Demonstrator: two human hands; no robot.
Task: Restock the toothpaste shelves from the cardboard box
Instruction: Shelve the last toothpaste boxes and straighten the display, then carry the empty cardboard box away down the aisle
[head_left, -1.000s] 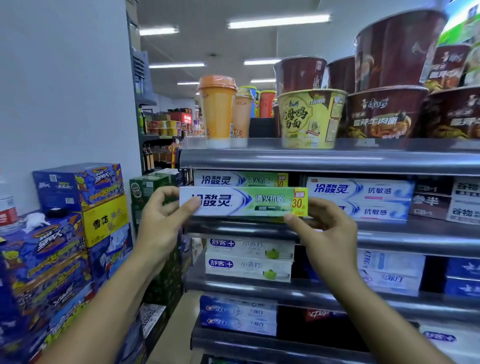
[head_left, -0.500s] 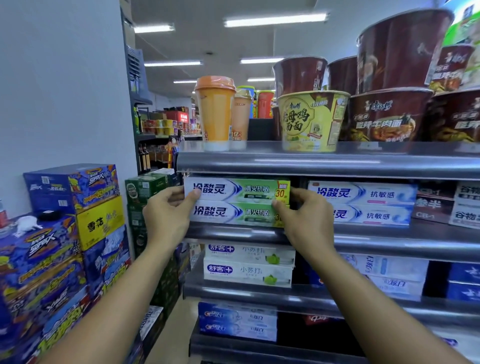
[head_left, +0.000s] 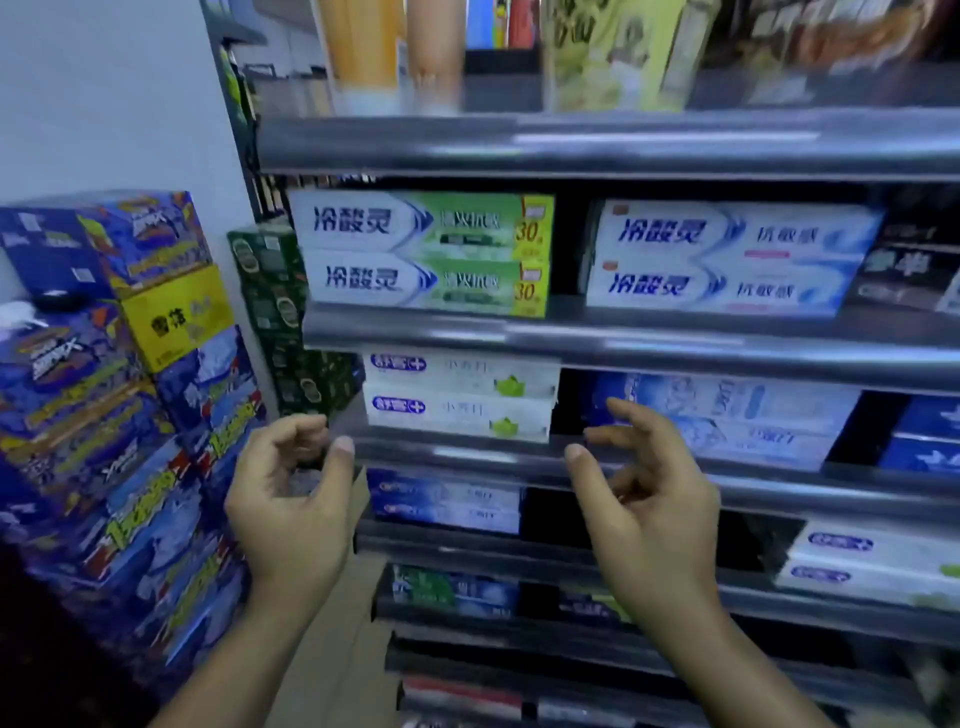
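Note:
Two green-and-white toothpaste boxes (head_left: 423, 254) lie stacked at the left end of the toothpaste shelf (head_left: 623, 340). To their right sits a stack of two blue-and-white toothpaste boxes (head_left: 727, 257). My left hand (head_left: 291, 499) hangs below and in front of the shelves, its fingers loosely curled and holding nothing. My right hand (head_left: 644, 499) is level with it, fingers spread and relaxed, holding nothing. Both hands are apart from the boxes. The cardboard box is not in view.
Lower shelves hold white boxes with green leaves (head_left: 460, 400), pale blue boxes (head_left: 727, 421) and dark blue ones (head_left: 447, 501). Noodle cups (head_left: 608, 52) stand on the top shelf. Stacked blue drink cartons (head_left: 119, 415) and green cartons (head_left: 280, 312) rise at the left.
The green toothpaste box went onto the shelf under the other green one. Both hands let go and dropped away from it. The view tilted downward.

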